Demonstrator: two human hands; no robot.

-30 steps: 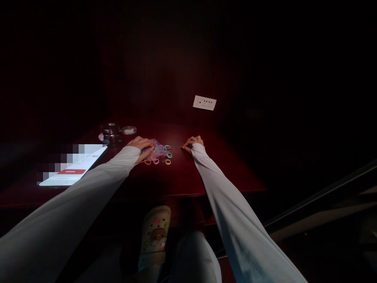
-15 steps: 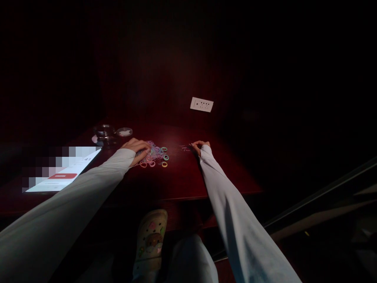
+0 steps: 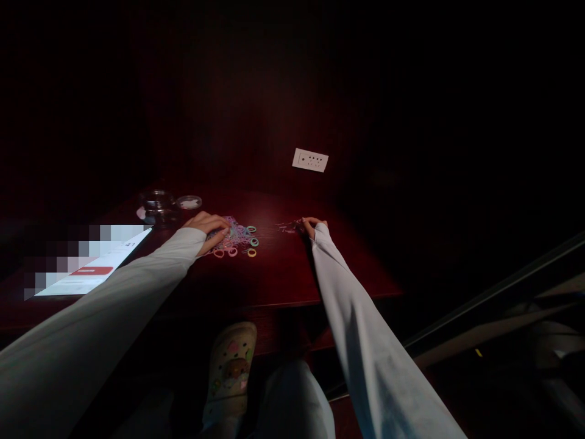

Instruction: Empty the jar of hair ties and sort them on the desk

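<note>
A tangled heap of thin pastel elastic bands (image 3: 238, 235) lies on the dark red table, with thicker coloured hair ties (image 3: 251, 252) along its right and near edges. My left hand (image 3: 205, 228) reaches over the heap's left side, fingers bent and thumb drawn in close to them; whatever is at the fingertips is too small to make out. Farther right, a few purple and pink bands (image 3: 287, 227) form a small loose group. Beside it my right hand (image 3: 315, 225) holds thumb and fingers in a pinch, its tips touching the group's right end.
At the back left stand a clear jar (image 3: 158, 207) and its round lid (image 3: 189, 202). A lit tablet-like screen (image 3: 94, 270) lies at the left, partly behind my left sleeve. A white socket plate (image 3: 310, 160) is on the wall. Below the table edge is a clog (image 3: 232, 366).
The whole view has shifted slightly. My right fingertips are a little farther from the loose bands, which look more spread out. My left hand stays at the heap.
</note>
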